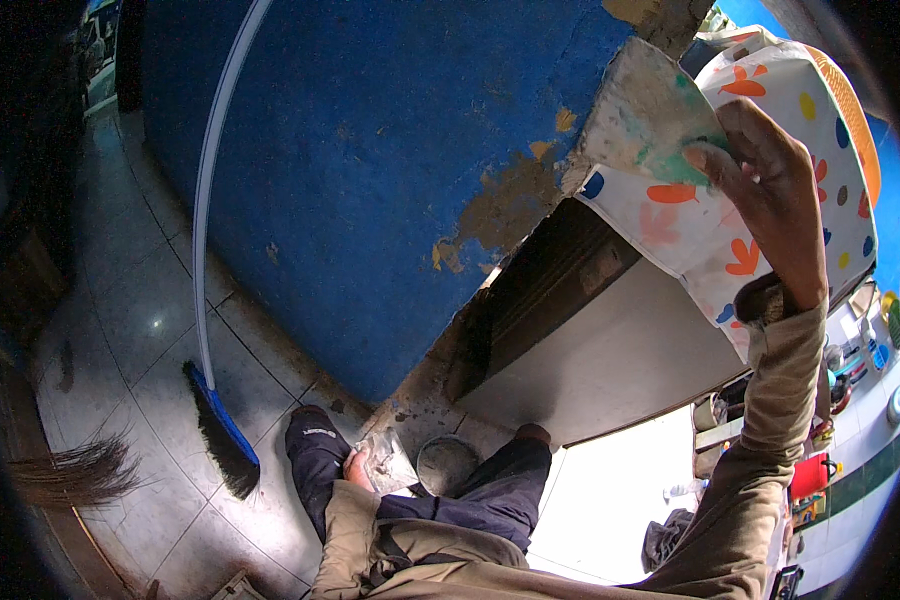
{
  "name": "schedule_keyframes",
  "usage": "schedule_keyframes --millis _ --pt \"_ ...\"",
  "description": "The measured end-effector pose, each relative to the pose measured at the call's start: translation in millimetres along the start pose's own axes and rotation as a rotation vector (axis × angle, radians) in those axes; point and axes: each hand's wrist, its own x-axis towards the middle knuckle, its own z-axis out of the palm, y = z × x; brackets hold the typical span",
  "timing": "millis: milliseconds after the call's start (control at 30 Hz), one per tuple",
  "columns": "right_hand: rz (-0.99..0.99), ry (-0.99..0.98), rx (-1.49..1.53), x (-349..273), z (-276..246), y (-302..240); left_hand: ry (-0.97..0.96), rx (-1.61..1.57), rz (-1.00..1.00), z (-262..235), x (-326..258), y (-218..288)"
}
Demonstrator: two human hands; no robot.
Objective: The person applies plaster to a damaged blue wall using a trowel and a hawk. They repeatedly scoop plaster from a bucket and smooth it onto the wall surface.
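Note:
My right hand [765, 165] is raised at the upper right, thumb and fingers closed on a flat putty spreader [650, 110]. The spreader is whitish with green stains, and its far edge lies against the broken corner of the blue wall [370, 180]. Low in front of my body, my left hand [354, 470] grips a pale, smeared flat plate [388, 464]; the sleeve hides part of that hand. Beside this plate a round bucket [446, 464] with grey contents stands between my legs. Along the wall's edge the paint has peeled, baring a brown-grey patch [505, 215].
A blue-headed broom [222, 430] leans on the wall at left, near a bristle brush [75, 472] on the tiled floor [170, 400]. A patterned cloth [705, 225] covers something right of the corner, above a grey panel [580, 345]. Kitchen items [840, 380] stand far right.

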Motion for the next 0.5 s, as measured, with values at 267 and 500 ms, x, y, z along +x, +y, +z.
schedule_keyframes --millis 267,500 --pt "-0.605 0.091 -1.256 13 -66 35 -0.216 -0.205 -0.030 44 -37 41" --pt "-0.057 0.039 -0.324 -82 3 10 -0.529 -0.293 0.130 121 -108 148"
